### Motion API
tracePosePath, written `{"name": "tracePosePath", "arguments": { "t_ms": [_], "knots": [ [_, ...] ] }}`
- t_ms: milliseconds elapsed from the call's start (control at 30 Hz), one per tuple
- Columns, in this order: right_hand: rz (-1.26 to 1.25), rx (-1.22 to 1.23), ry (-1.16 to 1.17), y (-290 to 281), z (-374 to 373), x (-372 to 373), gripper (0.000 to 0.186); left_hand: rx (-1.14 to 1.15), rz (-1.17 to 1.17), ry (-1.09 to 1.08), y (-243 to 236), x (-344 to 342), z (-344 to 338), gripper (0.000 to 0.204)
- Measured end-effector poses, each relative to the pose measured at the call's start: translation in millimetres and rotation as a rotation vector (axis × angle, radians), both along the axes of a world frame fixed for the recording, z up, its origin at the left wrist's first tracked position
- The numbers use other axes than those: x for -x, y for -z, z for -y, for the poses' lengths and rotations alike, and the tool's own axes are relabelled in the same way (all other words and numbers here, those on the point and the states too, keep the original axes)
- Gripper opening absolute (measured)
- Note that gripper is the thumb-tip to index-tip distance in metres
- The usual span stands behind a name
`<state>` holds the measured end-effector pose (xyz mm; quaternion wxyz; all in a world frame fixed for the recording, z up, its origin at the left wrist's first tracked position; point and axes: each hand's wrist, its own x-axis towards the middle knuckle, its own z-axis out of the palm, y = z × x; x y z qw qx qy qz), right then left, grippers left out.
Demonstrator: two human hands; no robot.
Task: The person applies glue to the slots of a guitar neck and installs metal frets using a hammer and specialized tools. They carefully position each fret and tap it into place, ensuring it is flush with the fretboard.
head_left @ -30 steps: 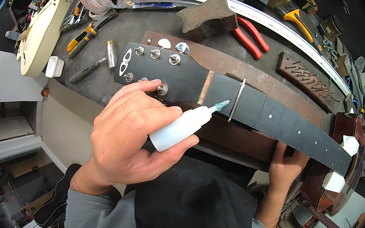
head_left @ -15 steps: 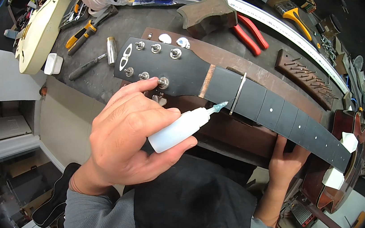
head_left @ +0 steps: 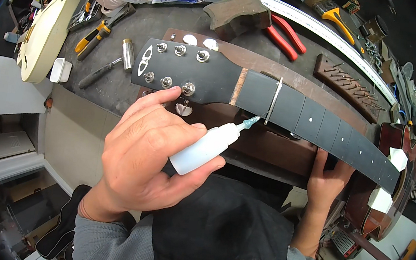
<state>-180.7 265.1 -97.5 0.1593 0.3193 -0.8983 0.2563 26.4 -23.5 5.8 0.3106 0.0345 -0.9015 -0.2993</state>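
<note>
Squeeze bottle of white translucent plastic (head_left: 200, 152) is pinched between thumb and fingers of the left hand (head_left: 147, 148), its tapered blue-green nozzle (head_left: 250, 122) just beside the thin silver metal strip (head_left: 274, 101) lying across the long black guitar neck (head_left: 317, 119). Bottle should be light, soft-walled and easily compressed: grip the barrel, clear of the nozzle. Bottle contents: not identifiable. Right hand (head_left: 329, 182) is at the neck's near edge; its grip cannot be determined. Farther out: white rectangular plastic tub (head_left: 61, 70), contents indiscernible; brown wooden block (head_left: 324, 67) holding slim metal rods (head_left: 356, 86).
</note>
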Motion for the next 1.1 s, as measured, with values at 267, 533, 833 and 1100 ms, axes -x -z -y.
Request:
{"name": "tracePosePath", "arguments": {
  "t_ms": [267, 533, 833, 1100],
  "knots": [
    [0.012, 0.006, 0.003, 0, 0, 0, 0.041, 0.005, -0.008, -0.001, 1, -2, -1, 0.043],
    [-0.011, -0.010, -0.001, -3, 2, -1, 0.041, 0.011, -0.011, 0.005, 1, -5, -1, 0.042],
    [-0.017, -0.018, 0.010, -3, 0, -1, 0.042, -0.027, -0.098, 0.012, 3, -1, 1, 0.041],
    [-0.005, -0.034, 0.001, -3, -3, 0, 0.045, 0.051, -0.139, -0.008, 11, 23, -6, 0.041]
  ]
}}
